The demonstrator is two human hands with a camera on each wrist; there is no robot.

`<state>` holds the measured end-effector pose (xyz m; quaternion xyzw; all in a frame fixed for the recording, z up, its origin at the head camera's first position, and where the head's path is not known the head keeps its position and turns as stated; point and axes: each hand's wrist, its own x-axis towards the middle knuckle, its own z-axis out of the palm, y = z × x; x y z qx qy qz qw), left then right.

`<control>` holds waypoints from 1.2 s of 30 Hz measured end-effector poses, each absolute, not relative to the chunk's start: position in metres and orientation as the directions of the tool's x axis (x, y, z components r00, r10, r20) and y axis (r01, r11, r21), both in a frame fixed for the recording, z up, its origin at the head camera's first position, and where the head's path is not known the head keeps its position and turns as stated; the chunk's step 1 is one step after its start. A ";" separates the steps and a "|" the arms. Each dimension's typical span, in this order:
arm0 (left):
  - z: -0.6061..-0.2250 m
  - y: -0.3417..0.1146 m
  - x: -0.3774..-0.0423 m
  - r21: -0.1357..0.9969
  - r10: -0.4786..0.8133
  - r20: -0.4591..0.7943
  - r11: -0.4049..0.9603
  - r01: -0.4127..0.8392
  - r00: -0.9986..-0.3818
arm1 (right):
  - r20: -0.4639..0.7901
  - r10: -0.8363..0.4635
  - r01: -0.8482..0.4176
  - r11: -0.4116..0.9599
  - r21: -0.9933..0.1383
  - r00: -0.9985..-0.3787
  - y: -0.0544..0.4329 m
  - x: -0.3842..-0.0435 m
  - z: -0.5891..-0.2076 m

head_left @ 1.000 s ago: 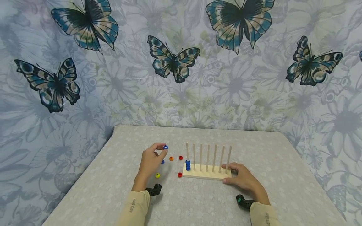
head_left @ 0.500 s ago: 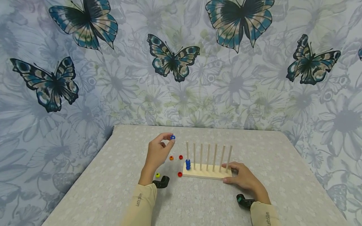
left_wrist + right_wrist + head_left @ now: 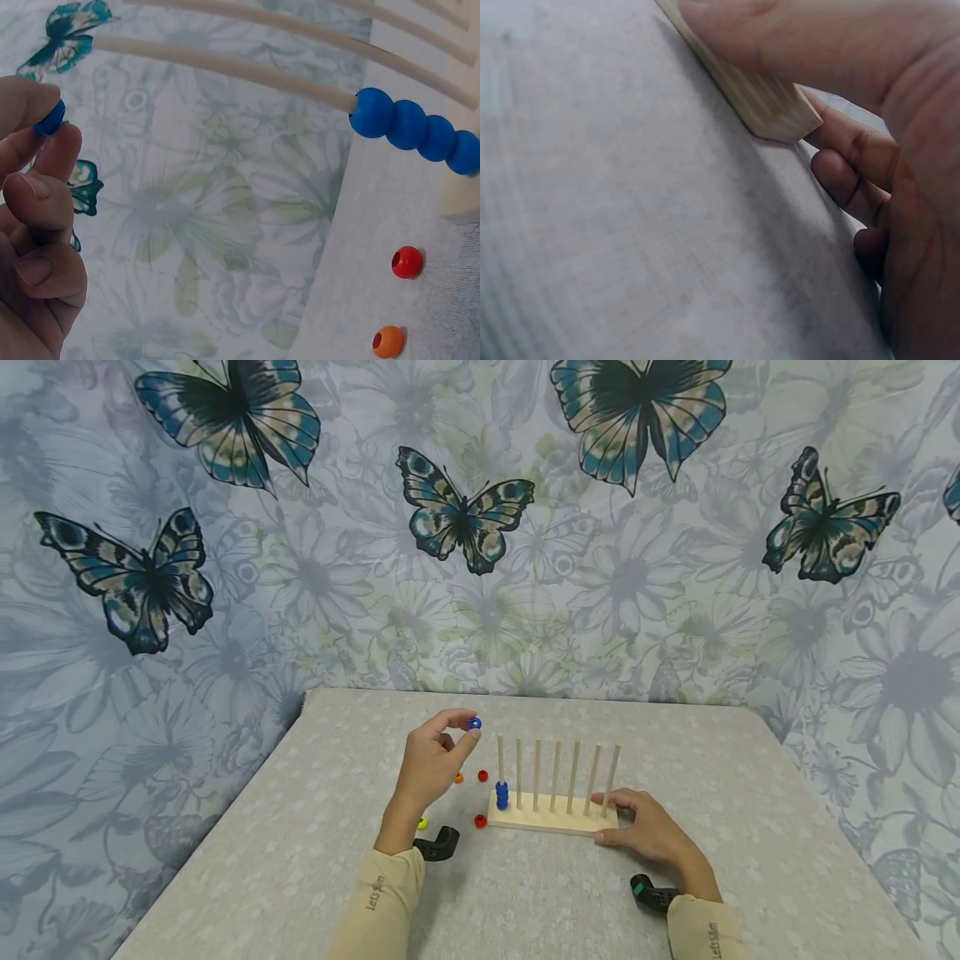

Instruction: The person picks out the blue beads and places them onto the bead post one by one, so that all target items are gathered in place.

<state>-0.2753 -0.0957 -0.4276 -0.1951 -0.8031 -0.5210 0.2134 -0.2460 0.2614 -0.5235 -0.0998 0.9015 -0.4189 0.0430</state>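
Note:
My left hand [image 3: 433, 762] pinches a blue bead [image 3: 474, 723] between thumb and index finger, raised just left of the top of the leftmost peg [image 3: 501, 758]. That peg carries a short stack of blue beads [image 3: 409, 124] at its foot; the other pegs are bare. They rise from a pale wooden base [image 3: 551, 815] on the table. At the base's right end my right hand [image 3: 647, 828] grips it, thumb along the front edge and fingers behind. The right wrist view shows the thumb pressed on the wooden base [image 3: 769, 112].
Two red beads [image 3: 482, 776] lie left of the base, one nearer the front. An orange bead [image 3: 388, 342] and a yellow bead [image 3: 423, 823] lie farther left, partly hidden by the left hand in the head view. A patterned cloth covers the table [image 3: 540, 893].
The left hand has lifted the blue bead and carried it right, close to the leftmost peg's tip. The right hand keeps its grip on the base.

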 end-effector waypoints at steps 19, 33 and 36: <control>-0.405 -0.071 -0.256 0.751 0.114 0.563 0.344 0.564 -0.819 | 0.034 -0.267 -0.198 0.616 -0.763 -0.963 0.266 -0.251 -0.521; -0.424 -0.074 -0.268 0.699 0.186 0.595 0.362 0.617 -0.782 | 0.008 -0.230 -0.159 0.648 -0.745 -0.973 0.261 -0.249 -0.523; -0.425 -0.073 -0.269 0.691 0.202 0.594 0.367 0.623 -0.779 | 0.005 -0.215 -0.148 0.655 -0.741 -0.977 0.261 -0.249 -0.525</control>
